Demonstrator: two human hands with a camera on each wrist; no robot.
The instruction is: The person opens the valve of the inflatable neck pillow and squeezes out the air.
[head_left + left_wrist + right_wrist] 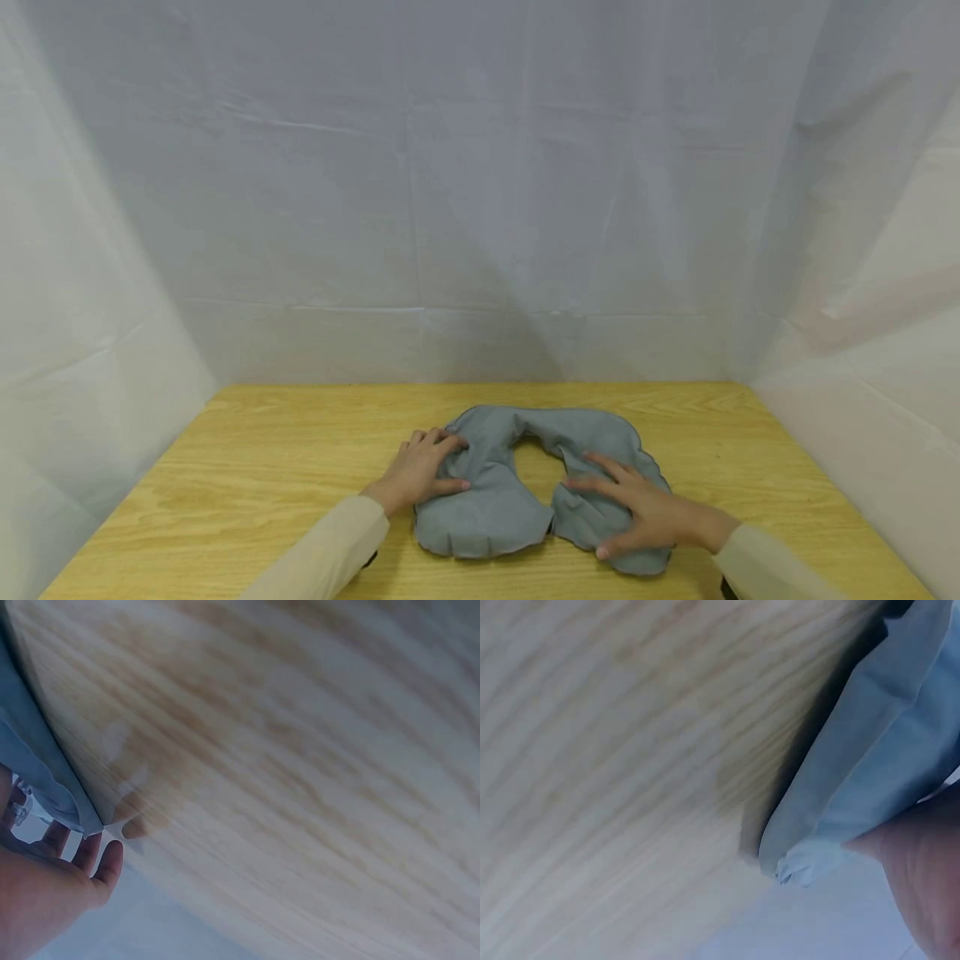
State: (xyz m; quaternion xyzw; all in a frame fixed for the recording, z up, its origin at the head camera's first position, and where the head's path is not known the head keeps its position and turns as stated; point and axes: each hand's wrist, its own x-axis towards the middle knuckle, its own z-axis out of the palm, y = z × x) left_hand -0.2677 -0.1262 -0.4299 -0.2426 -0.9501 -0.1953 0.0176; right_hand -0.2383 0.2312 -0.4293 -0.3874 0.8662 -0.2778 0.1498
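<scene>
You're resting left grip (422, 472) and right grip (645, 504), both wide, on the neck pillow (491, 512), counter (225, 492) extending outside each.

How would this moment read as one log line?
left hand: resting on left side of grey neck pillow | right hand: spread on its right side | pillow: lying on wooden table

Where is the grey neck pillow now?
In the head view, the neck pillow lies low, just right of centre, on the wood-grain table, under the left hand and right hand.
</scene>
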